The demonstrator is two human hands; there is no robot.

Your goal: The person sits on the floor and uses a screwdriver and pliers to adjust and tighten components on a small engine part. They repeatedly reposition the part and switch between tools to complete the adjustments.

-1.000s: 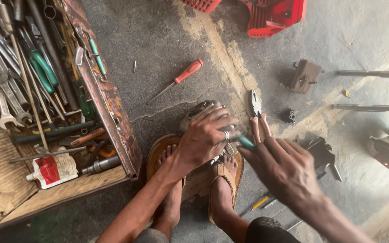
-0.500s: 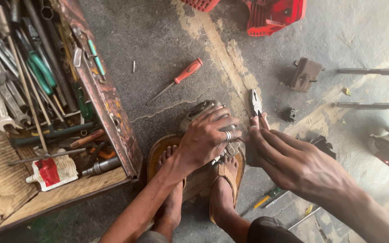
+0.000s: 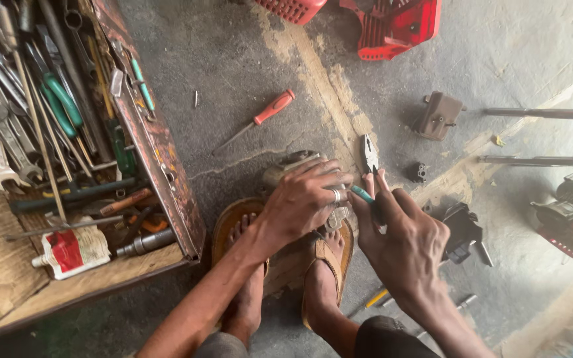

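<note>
Pliers in R hand fingers, L hand grips metal part, stained concrete floor.

Two hands, left and right; two sandalled feet; one orange-handled screwdriver, far centre; one pair of pliers; one wooden toolbox, left; two red housings, far; one red-and-white tube.

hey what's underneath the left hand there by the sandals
Under the left hand sits a grey metal part, braced between the sandalled feet. Only its top edge shows past the fingers; the palm covers the rest. The right hand holds pliers beside it.
</note>
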